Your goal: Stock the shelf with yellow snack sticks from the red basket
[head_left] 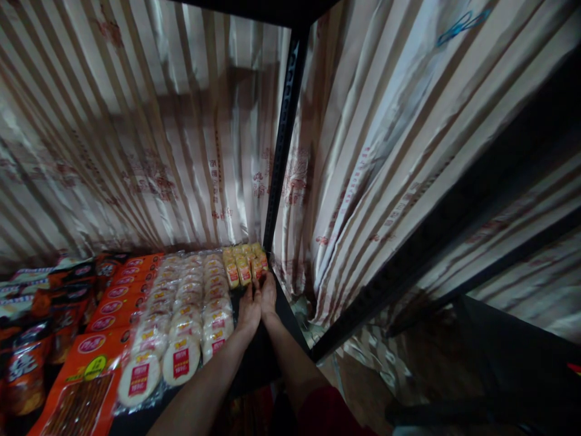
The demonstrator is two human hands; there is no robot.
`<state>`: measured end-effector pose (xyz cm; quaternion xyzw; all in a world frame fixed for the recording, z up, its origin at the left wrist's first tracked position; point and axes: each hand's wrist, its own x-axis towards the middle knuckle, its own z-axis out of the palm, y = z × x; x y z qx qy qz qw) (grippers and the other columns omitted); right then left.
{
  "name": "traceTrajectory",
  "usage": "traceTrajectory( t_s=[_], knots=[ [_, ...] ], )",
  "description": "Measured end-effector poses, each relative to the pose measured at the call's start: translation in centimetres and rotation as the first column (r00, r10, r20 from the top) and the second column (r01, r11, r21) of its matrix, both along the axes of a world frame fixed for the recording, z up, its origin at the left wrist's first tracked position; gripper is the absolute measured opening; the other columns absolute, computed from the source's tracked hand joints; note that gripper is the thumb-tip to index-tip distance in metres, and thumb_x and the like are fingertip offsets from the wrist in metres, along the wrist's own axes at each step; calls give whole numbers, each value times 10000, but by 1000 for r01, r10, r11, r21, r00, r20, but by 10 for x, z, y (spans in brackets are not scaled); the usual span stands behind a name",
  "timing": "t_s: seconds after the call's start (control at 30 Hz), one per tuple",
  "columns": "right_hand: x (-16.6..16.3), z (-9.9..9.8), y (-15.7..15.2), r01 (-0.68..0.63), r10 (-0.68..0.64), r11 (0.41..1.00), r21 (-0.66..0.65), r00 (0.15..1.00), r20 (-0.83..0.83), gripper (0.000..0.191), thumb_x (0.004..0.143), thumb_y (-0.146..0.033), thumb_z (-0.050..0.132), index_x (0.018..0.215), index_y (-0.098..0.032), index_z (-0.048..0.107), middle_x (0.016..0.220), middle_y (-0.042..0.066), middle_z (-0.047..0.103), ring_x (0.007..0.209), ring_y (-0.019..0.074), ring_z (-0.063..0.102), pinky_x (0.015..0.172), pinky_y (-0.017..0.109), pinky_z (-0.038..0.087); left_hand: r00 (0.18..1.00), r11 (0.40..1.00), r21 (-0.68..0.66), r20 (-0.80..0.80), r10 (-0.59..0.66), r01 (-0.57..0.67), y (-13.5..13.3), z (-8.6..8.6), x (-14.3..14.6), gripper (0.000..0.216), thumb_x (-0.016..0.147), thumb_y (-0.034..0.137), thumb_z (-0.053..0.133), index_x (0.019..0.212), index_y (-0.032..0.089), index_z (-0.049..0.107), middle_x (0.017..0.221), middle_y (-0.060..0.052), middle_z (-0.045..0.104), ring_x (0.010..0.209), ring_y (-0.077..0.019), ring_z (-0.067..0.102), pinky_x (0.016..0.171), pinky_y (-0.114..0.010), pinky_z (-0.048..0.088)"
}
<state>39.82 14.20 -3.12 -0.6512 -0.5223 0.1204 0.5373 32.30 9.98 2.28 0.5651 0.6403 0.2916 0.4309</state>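
Left hand (249, 309) and right hand (269, 295) pressed side by side, fingers extended onto the small yellow plastic-wrapped snack packs (242, 266); a closed grasp cannot be told. Packs sit at the black shelf's (290, 318) far right corner. At 9 o'clock, rows of round white wafer packets (181, 315) already aligned; orange flat packets (109, 303) beyond. Yellow row looks near finished.

Both hands (258, 303) side by side, arms outstretched

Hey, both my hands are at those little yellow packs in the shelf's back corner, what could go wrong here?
The yellow packs sit right by the shelf's side edge, near the black post; a nudge from the hands might tip some off. The forearms cross close to the round white packs and could drag those out of their rows.
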Motion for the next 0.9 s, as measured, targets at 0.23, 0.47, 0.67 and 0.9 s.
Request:
traceTrajectory(
  t_s=[0.23,0.47,0.67,0.9],
  knots=[
    [-1,5,-6,16,-11,999,-29,988,153,280,799,-260,455,1038,-152,554,1037,106,556,1011,215,500,898,353,426,997,1000,-15,-77,-20,19,-6,8,2,517,897,259,305,1368,50,344,1414,-133,379,1307,-192,349,1098,-279,219],
    [-4,8,-8,51,-33,992,-113,988,153,319,801,-264,458,1097,-194,553,1017,78,524,827,186,565,746,309,480,999,1000,-7,-38,-7,7,-7,7,1,507,891,244,307,1363,66,359,1413,-114,382,1311,-172,342,1103,-274,208],
    [-2,9,-10,9,3,995,-97,992,128,338,788,-228,451,1106,-188,557,992,75,527,785,173,572,719,296,485,998,1000,8,-62,-20,21,-6,3,2,504,887,239,315,1353,58,373,1405,-119,396,1309,-177,346,1105,-283,208],
    [0,11,-14,-18,18,1000,-12,999,46,336,770,-209,452,1076,-159,581,955,86,551,789,181,572,743,319,491,999,999,48,-31,-15,16,-15,7,2,477,885,241,320,1334,113,415,1392,-84,426,1302,-158,356,1093,-271,228]
  ],
)
